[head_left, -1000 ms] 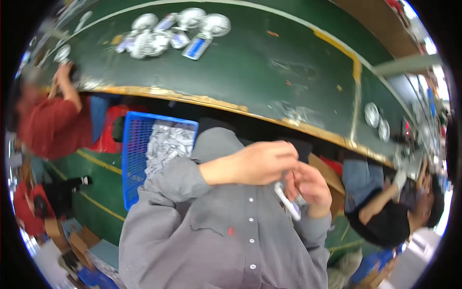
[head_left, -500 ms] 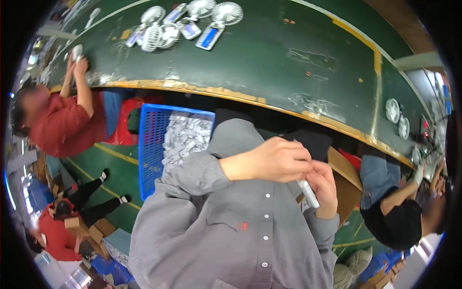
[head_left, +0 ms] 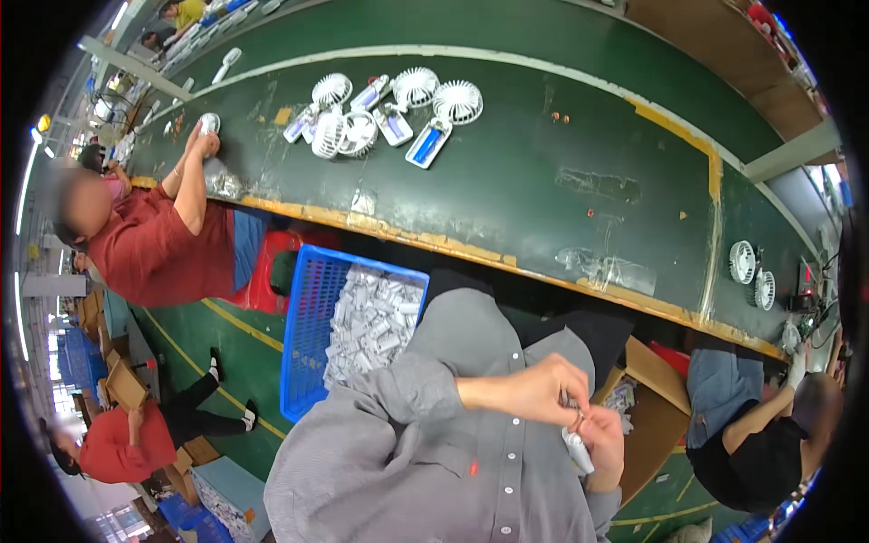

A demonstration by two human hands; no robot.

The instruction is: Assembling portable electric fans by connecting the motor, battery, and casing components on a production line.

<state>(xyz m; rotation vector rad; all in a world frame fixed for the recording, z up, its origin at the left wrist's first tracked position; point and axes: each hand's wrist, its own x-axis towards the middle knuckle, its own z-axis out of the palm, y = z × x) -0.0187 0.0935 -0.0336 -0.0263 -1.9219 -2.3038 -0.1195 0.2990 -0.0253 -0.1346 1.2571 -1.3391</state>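
A: What has just changed with the hands?

B: Compared with half a second ago, the bare left hand [head_left: 529,394] and bare right hand [head_left: 606,443] are closer in to the grey button-front cloth shirt [head_left: 434,462], between four and five o'clock from the middle of the view. The left hand's back covers less of the meeting fingertips. The white, elongated, plastic-looking piece [head_left: 577,452] is with the right hand, as it was then, so I judge it to be close work carried on over one piece

A: How do the fingers stand?

B: The right fingers curl closely against the piece, its lower end pointing toward five o'clock. The left thumb and fingertips bunch at its upper end; I can't tell whether they close fully, or on what

A: And around them?

B: From the hands, a blue plastic lattice-sided basket [head_left: 299,344] heaped with small pale pieces [head_left: 376,321] at ten o'clock, an open brown cardboard box [head_left: 659,425] at three, and white round caged fans [head_left: 457,101] on the dark green tabletop [head_left: 525,208] at eleven

A: What's hard to make out?

B: The overlapping fingertips hide any tiny part between them, most of the box's contents are hidden, and the lower edge crops the shirt
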